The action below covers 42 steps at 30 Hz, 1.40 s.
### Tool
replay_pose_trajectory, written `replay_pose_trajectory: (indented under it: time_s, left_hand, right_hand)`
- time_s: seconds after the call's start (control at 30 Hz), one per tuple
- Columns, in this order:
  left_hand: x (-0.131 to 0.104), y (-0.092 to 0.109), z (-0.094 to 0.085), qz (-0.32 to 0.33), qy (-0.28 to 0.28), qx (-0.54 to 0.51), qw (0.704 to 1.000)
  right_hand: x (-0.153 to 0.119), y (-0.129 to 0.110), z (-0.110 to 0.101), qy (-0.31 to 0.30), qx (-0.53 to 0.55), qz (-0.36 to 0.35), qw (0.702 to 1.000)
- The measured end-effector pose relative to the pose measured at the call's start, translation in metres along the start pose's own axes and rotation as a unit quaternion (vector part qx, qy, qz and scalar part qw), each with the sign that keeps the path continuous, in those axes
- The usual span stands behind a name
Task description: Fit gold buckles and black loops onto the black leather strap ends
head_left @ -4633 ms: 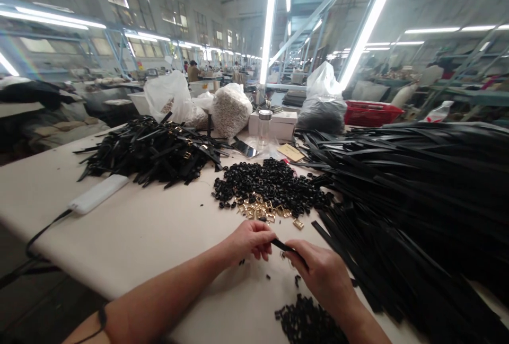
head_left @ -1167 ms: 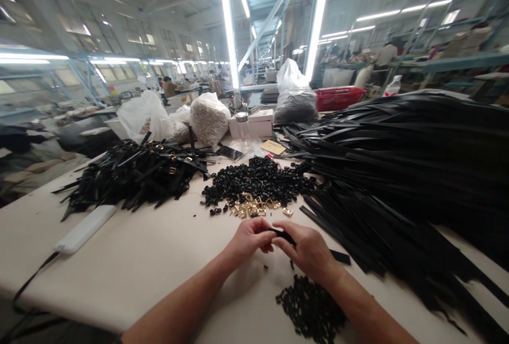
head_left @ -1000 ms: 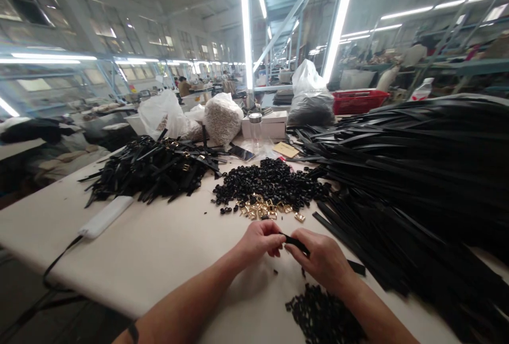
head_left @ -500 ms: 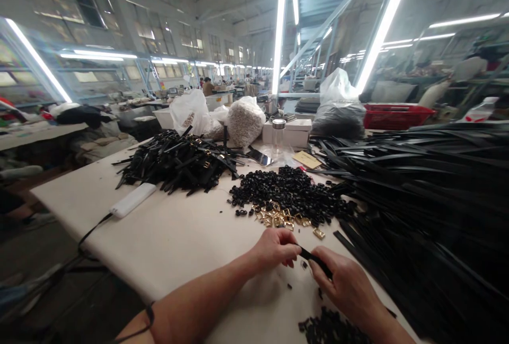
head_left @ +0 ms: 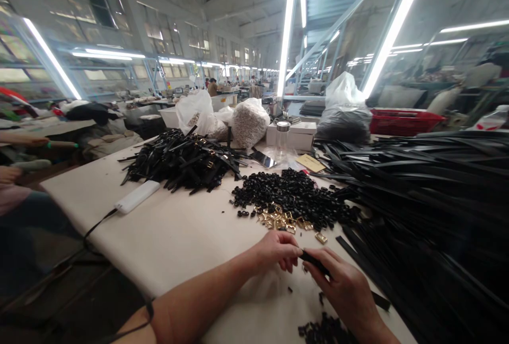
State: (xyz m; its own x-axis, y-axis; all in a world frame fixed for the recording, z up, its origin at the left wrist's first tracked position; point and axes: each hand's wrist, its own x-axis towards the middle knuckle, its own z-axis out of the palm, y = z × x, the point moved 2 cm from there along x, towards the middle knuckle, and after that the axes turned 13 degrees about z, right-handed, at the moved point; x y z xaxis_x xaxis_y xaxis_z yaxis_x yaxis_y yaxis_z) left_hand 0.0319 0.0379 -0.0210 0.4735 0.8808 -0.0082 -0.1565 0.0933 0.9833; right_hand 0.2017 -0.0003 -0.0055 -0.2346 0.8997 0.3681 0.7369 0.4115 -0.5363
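Note:
A black strap (head_left: pixel 315 262) runs between my two hands over the pale table (head_left: pixel 178 248). My left hand (head_left: pixel 280 250) pinches its left end between thumb and forefinger. Fingers of my right hand (head_left: pixel 338 275) are wrapped round the strap further right. Just beyond my hands lie gold buckles (head_left: pixel 278 219), with a heap of small black loops (head_left: pixel 292 193) behind them. Another cluster of small black pieces (head_left: pixel 326 329) sits at the near edge, beside my right wrist.
Long black straps (head_left: pixel 429 195) cover the right side. At the back left is a pile of buckled straps (head_left: pixel 183 161), near a white power bank (head_left: pixel 137 196) with a cable. A glass jar (head_left: pixel 282 137) and a phone (head_left: pixel 263 158) stand and lie behind. A person's arm (head_left: pixel 24 139) shows far left.
My hands have drawn slightly closer together on the strap. A strap end now shows more to the right of my right wrist. A person's arm has come into view at left.

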Motion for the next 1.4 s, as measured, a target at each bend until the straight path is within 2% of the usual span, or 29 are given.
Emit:
replay_pose_trajectory:
  time_s: [0.13, 0.2, 0.27, 0.3, 0.37, 0.43, 0.47, 0.57, 0.77, 0.93, 1.07, 1.2, 1.23, 1.3, 1.37, 1.4]
  left_hand:
    - [0.000, 0.012, -0.009, 0.005, -0.020, 0.034, 0.999]
    - [0.001, 0.027, -0.026, 0.024, 0.000, 0.072, 0.997]
    - [0.001, 0.047, -0.052, 0.052, 0.032, 0.162, 0.985]
    - [0.001, 0.057, -0.066, 0.066, 0.046, 0.235, 0.969]
    - [0.000, 0.076, -0.093, 0.088, 0.074, 0.397, 0.910]
    - [-0.002, 0.088, -0.111, 0.098, 0.095, 0.505, 0.852]
    - [-0.003, 0.090, -0.115, 0.101, 0.100, 0.532, 0.834]
    - [-0.004, 0.083, -0.111, 0.113, 0.084, 0.580, 0.802]
    - [0.008, 0.050, -0.066, 0.134, -0.012, 0.613, 0.778]
    - [0.028, 0.039, -0.056, 0.115, -0.020, 0.637, 0.762]
    - [0.033, 0.039, -0.057, 0.117, -0.030, 0.626, 0.770]
    - [0.025, 0.042, -0.051, 0.141, -0.037, 0.598, 0.788]
    - [0.022, 0.042, -0.047, 0.145, -0.028, 0.570, 0.808]
    - [0.018, 0.038, -0.039, 0.132, 0.014, 0.450, 0.883]
    - [0.015, 0.031, -0.029, 0.105, 0.067, 0.258, 0.958]
    - [0.014, 0.027, -0.024, 0.093, 0.088, 0.163, 0.978]
  right_hand:
    - [0.001, 0.001, -0.005, -0.018, 0.019, 0.017, 1.000]
    - [0.002, 0.004, -0.007, -0.008, 0.021, 0.031, 0.999]
    - [0.003, 0.008, -0.009, 0.012, 0.020, 0.045, 0.999]
    - [0.003, 0.010, -0.009, 0.022, 0.019, 0.052, 0.998]
    - [0.004, 0.013, -0.009, 0.035, 0.017, 0.059, 0.998]
    - [0.004, 0.016, -0.008, 0.038, 0.012, 0.062, 0.997]
    - [0.004, 0.017, -0.008, 0.037, 0.009, 0.063, 0.997]
    - [0.004, 0.020, -0.007, 0.037, 0.012, 0.070, 0.997]
    - [0.005, 0.027, -0.005, 0.034, 0.027, 0.097, 0.994]
    - [0.004, 0.028, -0.006, 0.027, 0.033, 0.107, 0.993]
    - [0.004, 0.026, -0.005, 0.029, 0.029, 0.106, 0.994]
    - [0.004, 0.021, -0.003, 0.031, 0.035, 0.094, 0.994]
    - [0.004, 0.020, -0.003, 0.032, 0.036, 0.092, 0.995]
    - [0.004, 0.017, -0.004, 0.036, 0.037, 0.091, 0.994]
    - [0.003, 0.015, -0.004, 0.044, 0.039, 0.092, 0.994]
    - [0.003, 0.015, -0.005, 0.049, 0.041, 0.093, 0.994]
